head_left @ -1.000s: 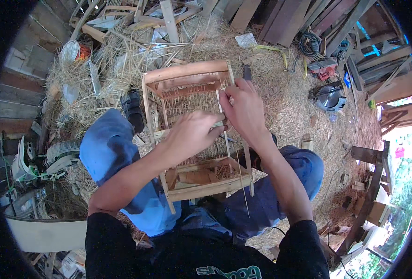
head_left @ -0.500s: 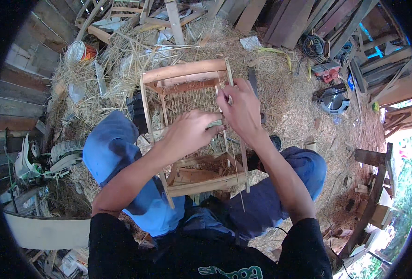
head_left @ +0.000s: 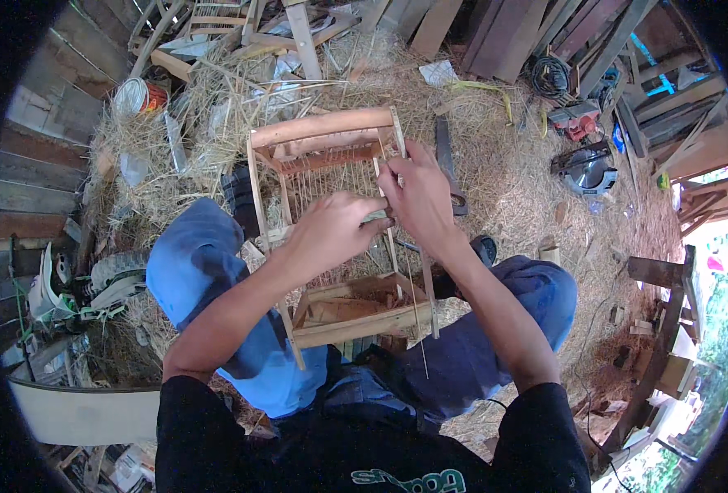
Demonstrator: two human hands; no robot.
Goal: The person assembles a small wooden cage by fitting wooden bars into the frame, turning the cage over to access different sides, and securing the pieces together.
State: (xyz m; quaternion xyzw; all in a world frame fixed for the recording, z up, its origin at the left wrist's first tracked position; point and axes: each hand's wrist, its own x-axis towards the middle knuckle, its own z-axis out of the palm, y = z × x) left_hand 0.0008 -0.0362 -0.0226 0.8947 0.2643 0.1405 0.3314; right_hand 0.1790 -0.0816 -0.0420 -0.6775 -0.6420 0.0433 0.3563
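Note:
Between my knees stands a small wooden frame (head_left: 323,125), slatted like a cage, with thin upright sticks in its far part and a boxed base at the near end. My right hand (head_left: 423,201) is closed at the frame's right side, fingertips pinching a long thin stick (head_left: 418,329) that hangs down past the near rail. Beside it my left hand (head_left: 335,223) is closed in a pinch around a small pale-green piece (head_left: 375,215), mostly hidden by the fingers. The two hands nearly touch over the right half of the frame.
Straw and shavings (head_left: 495,181) cover the floor. A circular saw (head_left: 587,171) and a coiled black cable (head_left: 550,78) lie to the right. Boards (head_left: 507,37) lean at the back. A tin can (head_left: 132,97) sits far left, a curved pale panel (head_left: 84,411) near left.
Both hands stay at the frame's right side, with the right hand shifted slightly left. The frame has tilted a little, and its near base shows more openly.

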